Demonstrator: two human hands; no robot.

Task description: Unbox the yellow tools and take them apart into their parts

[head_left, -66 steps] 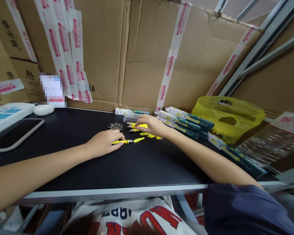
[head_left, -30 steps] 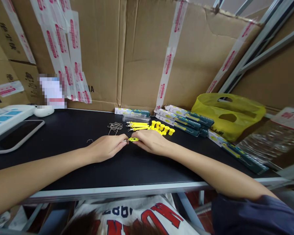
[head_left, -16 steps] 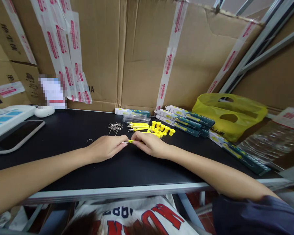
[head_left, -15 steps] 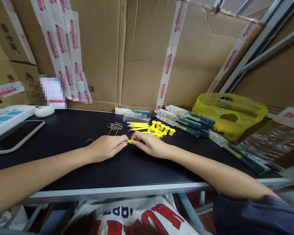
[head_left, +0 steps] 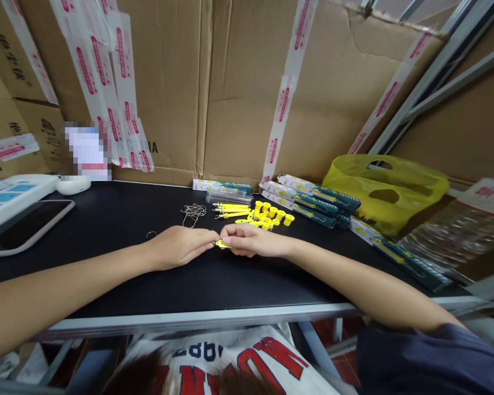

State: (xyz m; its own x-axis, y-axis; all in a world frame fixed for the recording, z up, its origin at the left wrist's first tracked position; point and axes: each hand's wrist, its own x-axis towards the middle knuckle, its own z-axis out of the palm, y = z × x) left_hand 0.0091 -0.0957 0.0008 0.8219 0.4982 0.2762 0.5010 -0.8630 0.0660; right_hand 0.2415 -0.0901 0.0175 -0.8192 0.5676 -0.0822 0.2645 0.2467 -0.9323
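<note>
Cardboard boxes striped with tape wall in a black table [head_left: 107, 219]. Both hands rest on it near the middle and meet at one small yellow part [head_left: 221, 244]. The left hand [head_left: 180, 247] pinches one end of it with fingertips together, and the right hand [head_left: 251, 247] pinches the other end the same way, so the part lies just above the table between the two grips. What the fingers do to it is too small to tell.

Just behind the hands lie yellow stems [head_left: 230, 209] side by side, a cluster of yellow caps [head_left: 271, 214] and a tangle of wire hooks [head_left: 192, 210]; these look like loose pieces not yet put together. Farther right, packed cards [head_left: 313, 200] are stacked beside a yellow bag [head_left: 387, 192], which suggests a fair share is already done, with the loose pile left. A phone [head_left: 28, 222] sits at the far left.
</note>
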